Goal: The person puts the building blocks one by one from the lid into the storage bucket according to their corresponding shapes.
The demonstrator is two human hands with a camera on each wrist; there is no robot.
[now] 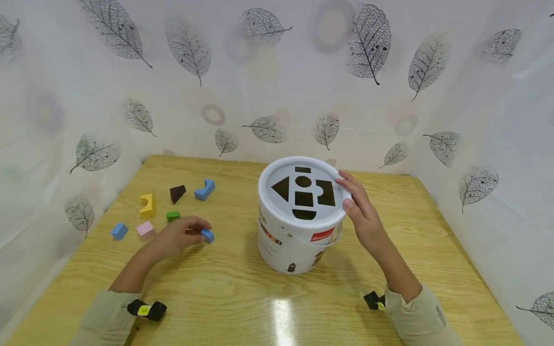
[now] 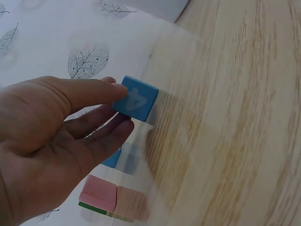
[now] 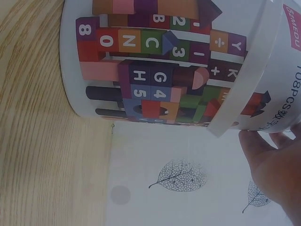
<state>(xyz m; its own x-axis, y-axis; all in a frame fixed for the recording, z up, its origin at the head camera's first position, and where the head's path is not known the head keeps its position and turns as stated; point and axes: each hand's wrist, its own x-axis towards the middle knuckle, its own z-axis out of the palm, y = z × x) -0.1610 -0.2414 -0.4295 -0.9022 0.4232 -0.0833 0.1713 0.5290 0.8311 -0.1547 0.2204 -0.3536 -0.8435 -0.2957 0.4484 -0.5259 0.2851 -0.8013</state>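
Note:
My left hand (image 1: 179,235) pinches a small blue block (image 1: 208,235) between thumb and fingers, at or just above the table. A white 4 marks the block's face in the left wrist view. To its right, a white bucket (image 1: 285,245) stands upright, its lid (image 1: 283,211) pierced by several shaped holes. My right hand (image 1: 368,221) touches the lid's right rim, thumb and fingers fairly straight. Left of the bucket lie a green block (image 1: 173,216), partly hidden by my left hand, a pink block (image 1: 146,230) and another blue block (image 1: 119,231).
Farther back on the wooden table (image 1: 233,298) lie a notched yellow block (image 1: 148,205), a dark tapered block (image 1: 177,193) and a notched blue block (image 1: 205,190). A wire handle (image 1: 335,239) hangs at the bucket's side. Leaf-patterned cloth (image 1: 268,86) surrounds the back and sides.

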